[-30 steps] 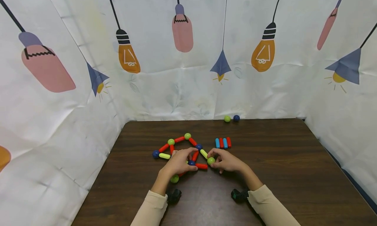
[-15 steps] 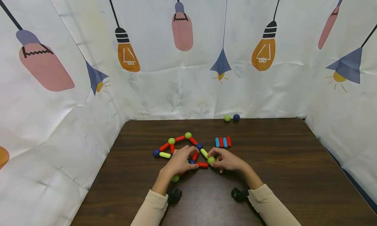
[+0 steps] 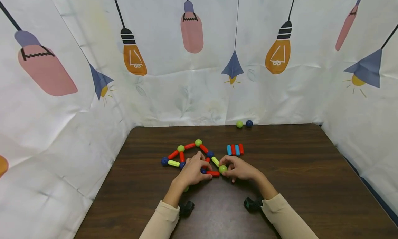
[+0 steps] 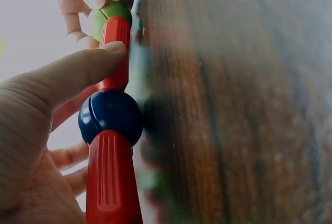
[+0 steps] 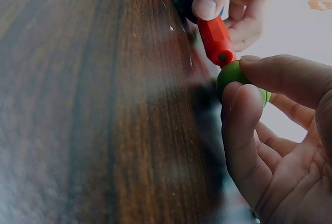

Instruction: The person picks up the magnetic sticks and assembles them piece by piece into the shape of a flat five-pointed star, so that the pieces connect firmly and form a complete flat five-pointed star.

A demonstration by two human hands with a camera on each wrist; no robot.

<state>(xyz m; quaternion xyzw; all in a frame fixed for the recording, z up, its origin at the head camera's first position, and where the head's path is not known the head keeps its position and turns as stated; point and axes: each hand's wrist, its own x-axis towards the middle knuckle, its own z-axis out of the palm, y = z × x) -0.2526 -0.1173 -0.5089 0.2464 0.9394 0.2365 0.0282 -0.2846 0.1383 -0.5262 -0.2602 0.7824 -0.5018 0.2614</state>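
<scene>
My left hand [image 3: 193, 170] pinches a red magnetic rod [image 3: 214, 173] of a ball-and-rod frame. In the left wrist view, its thumb lies along that rod just past a dark blue ball [image 4: 111, 117]. My right hand [image 3: 242, 169] pinches a green ball [image 3: 222, 168] between thumb and finger. A yellow rod [image 3: 215, 161] runs from this ball up to another blue ball [image 3: 210, 154]. The red rod's end meets or nearly meets the green ball in the right wrist view; whether they touch, I cannot tell. My left hand covers part of the frame.
Red and yellow rods with green and blue balls form the frame's left side, including a blue ball [image 3: 164, 161]. Loose blue and red rods [image 3: 235, 149] lie in a row behind my right hand. A green ball [image 3: 239, 124] and blue ball [image 3: 249, 123] sit at the table's far edge.
My left hand has shifted slightly right, its fingers moving from around the blue ball onto the red rod. A blue ball to its left has come into sight. My right hand stays at the green ball.
</scene>
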